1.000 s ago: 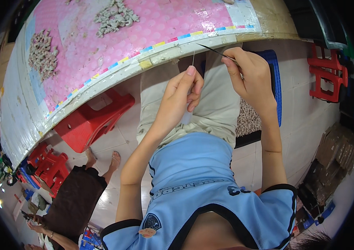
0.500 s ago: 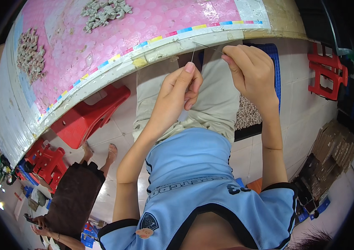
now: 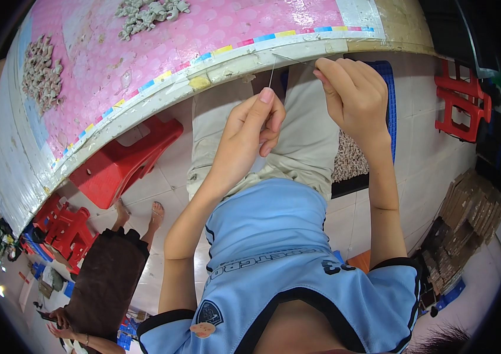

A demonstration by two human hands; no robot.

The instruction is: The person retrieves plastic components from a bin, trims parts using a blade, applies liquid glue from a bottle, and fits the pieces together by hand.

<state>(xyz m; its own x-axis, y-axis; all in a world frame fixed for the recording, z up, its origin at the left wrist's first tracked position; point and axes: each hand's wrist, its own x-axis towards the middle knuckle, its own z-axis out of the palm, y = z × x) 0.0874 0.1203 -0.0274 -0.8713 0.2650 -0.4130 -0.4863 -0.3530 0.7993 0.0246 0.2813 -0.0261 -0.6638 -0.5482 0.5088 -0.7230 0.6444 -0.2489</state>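
My left hand (image 3: 249, 133) pinches the lower end of a thin, pale, needle-like rod (image 3: 271, 76) between thumb and forefinger; it points up toward the table edge. To its right, my right hand (image 3: 356, 97) is closed, thumb against forefinger, on a thin dark strand (image 3: 290, 59). That strand slants up and left until its far end comes close to the rod's tip. I cannot tell whether the two touch, nor whether the strand is wire or thread. Both hands are held over my lap, just short of the table's edge.
A pink-covered table (image 3: 197, 29) curves across the front, bearing a grey heap of small pieces (image 3: 150, 16) and a beige heap (image 3: 43, 74). More small beige pieces (image 3: 350, 160) lie right of my lap, near a blue crate (image 3: 391, 88). Red stools (image 3: 123, 162) and a seated person (image 3: 109, 277) are at left.
Both hands keep their grip and have hardly moved. The rod and strand still meet or nearly meet at their tips. The whole view has shifted slightly.
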